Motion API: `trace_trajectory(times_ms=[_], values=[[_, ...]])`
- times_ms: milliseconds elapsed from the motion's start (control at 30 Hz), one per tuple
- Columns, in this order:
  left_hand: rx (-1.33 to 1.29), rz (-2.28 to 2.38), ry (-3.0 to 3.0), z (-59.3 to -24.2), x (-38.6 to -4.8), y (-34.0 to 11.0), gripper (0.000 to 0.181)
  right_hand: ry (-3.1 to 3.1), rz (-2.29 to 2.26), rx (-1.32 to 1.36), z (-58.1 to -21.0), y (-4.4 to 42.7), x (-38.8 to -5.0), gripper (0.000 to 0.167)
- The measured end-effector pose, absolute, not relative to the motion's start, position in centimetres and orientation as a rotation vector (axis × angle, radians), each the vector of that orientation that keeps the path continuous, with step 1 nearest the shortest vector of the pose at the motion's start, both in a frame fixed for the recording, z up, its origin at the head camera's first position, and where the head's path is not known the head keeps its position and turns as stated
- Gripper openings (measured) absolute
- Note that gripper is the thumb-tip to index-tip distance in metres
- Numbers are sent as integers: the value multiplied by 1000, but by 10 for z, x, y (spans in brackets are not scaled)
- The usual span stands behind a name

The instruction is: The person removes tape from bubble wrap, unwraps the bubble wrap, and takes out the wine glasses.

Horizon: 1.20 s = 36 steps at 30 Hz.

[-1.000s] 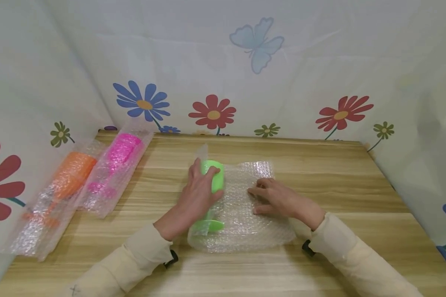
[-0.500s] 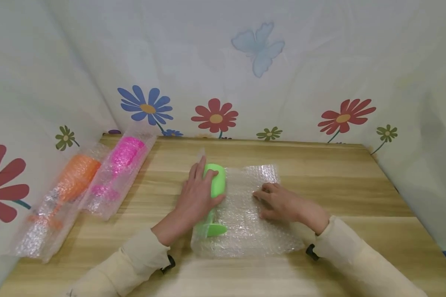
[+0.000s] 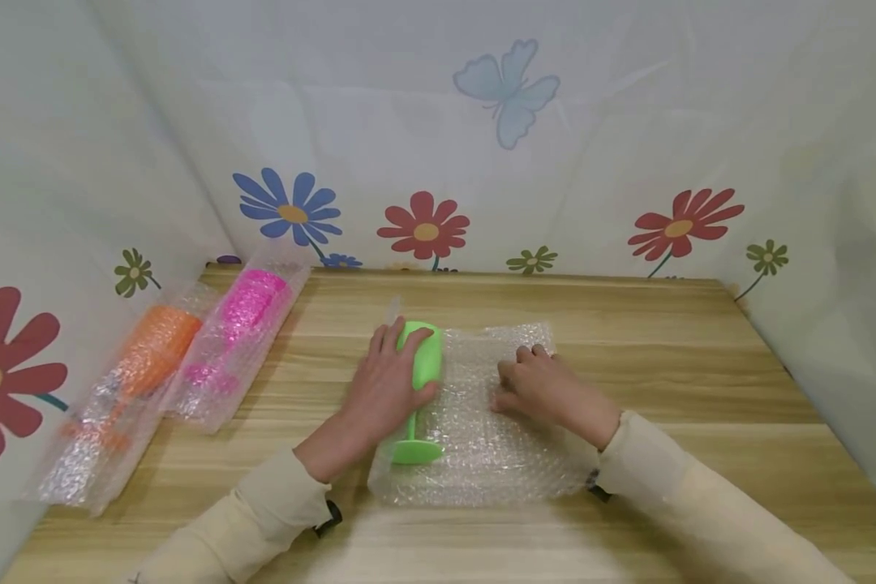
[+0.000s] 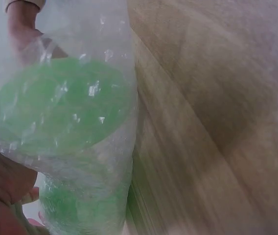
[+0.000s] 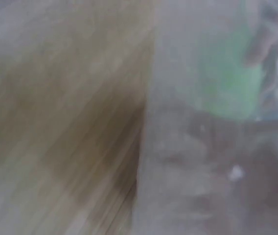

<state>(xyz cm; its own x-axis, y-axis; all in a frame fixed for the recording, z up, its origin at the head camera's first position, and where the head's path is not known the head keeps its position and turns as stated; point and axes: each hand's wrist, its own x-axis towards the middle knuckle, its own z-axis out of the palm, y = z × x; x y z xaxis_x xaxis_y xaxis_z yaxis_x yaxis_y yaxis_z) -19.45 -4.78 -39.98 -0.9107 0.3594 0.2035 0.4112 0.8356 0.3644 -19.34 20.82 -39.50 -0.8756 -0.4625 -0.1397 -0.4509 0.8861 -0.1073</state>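
At far left, an orange goblet (image 3: 156,341) lies on its side in clear bubble wrap, on the wooden table (image 3: 664,341). Just to its right lies a pink goblet (image 3: 254,302), likewise wrapped. Both are set aslant, bowls towards the far edge.

Next comes the left hand (image 3: 381,385), below a pale sleeve (image 3: 255,511). Its fingers are clamped over the bowl of a green goblet (image 3: 428,361), the thumb apart from them at the bowl's near end. The green goblet lies on its side along the left part of a bubble wrap sheet (image 3: 474,446), foot towards the person. The left wrist view shows wrap covering the outer side of the foot.

To the right, the right hand (image 3: 551,389) is over the sheet, fingers bent down onto it; whether they pinch the wrap cannot be told. The right wrist view is blurred. A white cloth (image 3: 591,105) printed with flowers and a butterfly stands behind.
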Motion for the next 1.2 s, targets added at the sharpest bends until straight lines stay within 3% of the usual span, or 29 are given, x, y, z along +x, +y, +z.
trace_trajectory(times_ms=[200, 333, 533, 867, 1200], values=[[-670, -558, -2916, -399, -192, -53, 67, 2852, -250, -731, -398, 195, -193, 36], [-674, -555, -2915, -399, -191, -55, 62, 2805, -270, -878, -399, 190, -189, 50], [-632, -582, -2941, -399, -190, -56, 63, 2795, -283, -1021, -403, 193, -186, 45], [-562, -697, -2967, -402, -188, -59, 78, 2759, -357, -1088, -404, 198, -182, 42], [-580, -846, -2940, -402, -186, -58, 86, 2755, -368, -993, -401, 209, -182, 45]])
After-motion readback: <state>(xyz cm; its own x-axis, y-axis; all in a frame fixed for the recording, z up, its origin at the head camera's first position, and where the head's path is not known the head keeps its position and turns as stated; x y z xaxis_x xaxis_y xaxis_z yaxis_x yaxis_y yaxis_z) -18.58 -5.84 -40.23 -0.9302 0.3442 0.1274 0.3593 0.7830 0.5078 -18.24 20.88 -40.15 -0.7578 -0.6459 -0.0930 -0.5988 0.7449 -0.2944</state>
